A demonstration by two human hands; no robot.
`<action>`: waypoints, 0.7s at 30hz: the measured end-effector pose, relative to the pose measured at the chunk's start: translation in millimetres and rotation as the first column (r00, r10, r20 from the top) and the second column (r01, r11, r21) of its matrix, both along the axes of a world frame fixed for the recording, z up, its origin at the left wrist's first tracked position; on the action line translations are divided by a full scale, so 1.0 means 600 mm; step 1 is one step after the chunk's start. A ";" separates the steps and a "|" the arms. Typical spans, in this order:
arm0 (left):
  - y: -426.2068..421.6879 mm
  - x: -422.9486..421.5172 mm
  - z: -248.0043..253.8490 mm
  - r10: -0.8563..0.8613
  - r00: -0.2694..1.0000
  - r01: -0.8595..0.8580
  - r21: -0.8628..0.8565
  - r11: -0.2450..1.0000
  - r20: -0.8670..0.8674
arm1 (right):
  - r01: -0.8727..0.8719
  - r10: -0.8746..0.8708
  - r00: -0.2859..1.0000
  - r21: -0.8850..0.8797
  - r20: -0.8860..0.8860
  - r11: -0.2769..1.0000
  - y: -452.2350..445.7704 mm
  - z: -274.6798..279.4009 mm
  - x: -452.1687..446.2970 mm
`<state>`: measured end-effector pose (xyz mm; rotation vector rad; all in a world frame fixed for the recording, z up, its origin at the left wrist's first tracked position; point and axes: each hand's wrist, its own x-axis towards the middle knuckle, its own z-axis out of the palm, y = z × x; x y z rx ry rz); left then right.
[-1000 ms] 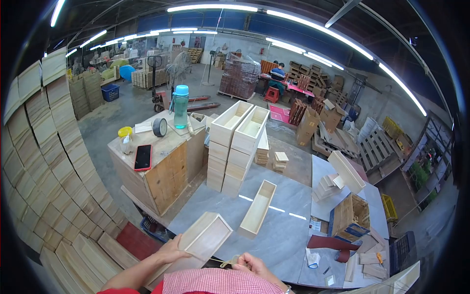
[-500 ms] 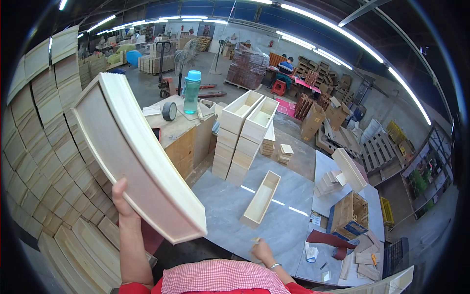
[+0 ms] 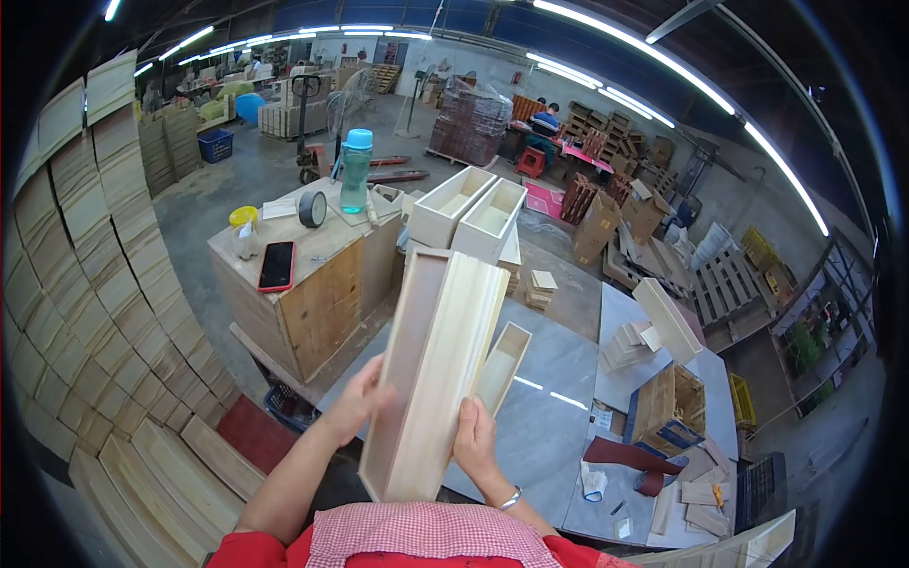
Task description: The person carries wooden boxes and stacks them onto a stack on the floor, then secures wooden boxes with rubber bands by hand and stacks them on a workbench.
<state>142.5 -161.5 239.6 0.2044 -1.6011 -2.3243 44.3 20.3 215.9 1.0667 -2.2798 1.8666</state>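
Observation:
A long pale wooden box (image 3: 440,369) with a moulded edge and a smooth pinkish panel along one face stands tilted in front of me. My right hand (image 3: 475,443) grips its right edge, thumb on the near face. My left hand (image 3: 364,405) is at the left side by the pinkish panel, fingers apart and slightly blurred; whether it touches the box I cannot tell. Behind the box, a smaller open wooden box (image 3: 504,364) lies partly hidden on the grey table (image 3: 544,431). Two open-topped boxes (image 3: 453,204) top the stacks farther back.
A wooden cabinet (image 3: 327,317) on the left bears a phone (image 3: 276,266), a tape roll (image 3: 311,209) and a blue-green bottle (image 3: 356,175). Stacked wooden boxes (image 3: 95,275) form a wall at far left. At right are a wooden crate (image 3: 670,412), sandpaper (image 3: 630,456) and wood pieces (image 3: 705,494).
The long box has moved from the upper left to the middle and turned more upright. My right hand has risen from the table to grip it; my left hand's fingers have loosened.

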 end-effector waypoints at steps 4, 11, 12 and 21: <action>0.074 0.012 -0.002 0.324 0.946 -0.239 -0.690 0.683 -0.006 | 0.193 -0.174 0.918 0.018 -0.356 0.981 0.004 -0.010 -0.019; 0.085 -0.043 -0.009 0.356 0.930 -0.349 -0.541 0.765 -0.097 | 0.484 -0.477 0.873 -0.058 0.097 0.873 0.057 0.010 -0.098; 0.087 -0.045 0.011 0.317 0.944 -0.323 -0.460 0.827 -0.092 | 0.497 -0.494 0.868 -0.071 0.055 0.865 0.071 0.014 -0.111; -0.035 0.002 0.077 0.232 0.970 -0.224 -0.105 0.969 0.070 | 0.876 -0.846 0.382 0.438 -0.373 0.202 0.551 -0.151 -0.501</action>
